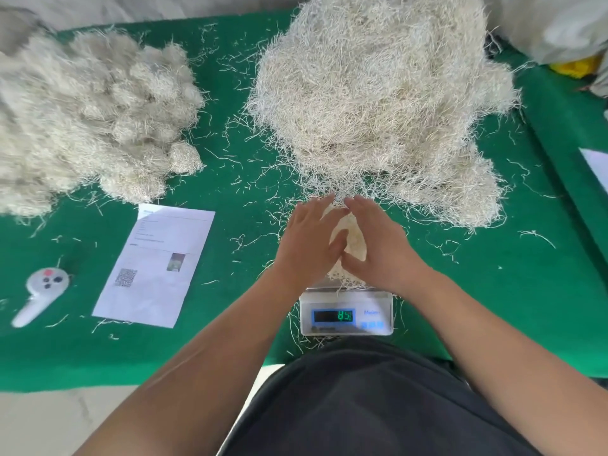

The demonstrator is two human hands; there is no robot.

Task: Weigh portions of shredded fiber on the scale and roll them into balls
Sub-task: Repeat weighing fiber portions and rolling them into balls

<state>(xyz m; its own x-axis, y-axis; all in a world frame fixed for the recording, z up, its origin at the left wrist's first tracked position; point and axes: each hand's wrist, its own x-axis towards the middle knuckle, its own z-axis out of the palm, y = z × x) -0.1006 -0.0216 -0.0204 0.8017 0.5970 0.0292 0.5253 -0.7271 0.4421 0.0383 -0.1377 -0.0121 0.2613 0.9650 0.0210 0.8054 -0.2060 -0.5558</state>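
Over the small white digital scale (346, 312), your left hand (307, 236) and right hand (378, 245) cup the pale shredded-fiber clump (351, 240) between flat palms, probably shaping it into a ball.

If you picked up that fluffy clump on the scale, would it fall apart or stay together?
The pale shredded-fiber clump between the left hand and right hand would probably shed bits: loose strands litter the green felt table cover. It likely feels light and squashy, being thin tangled strands. It probably holds together when pressed, like the rounded fiber balls on the left.
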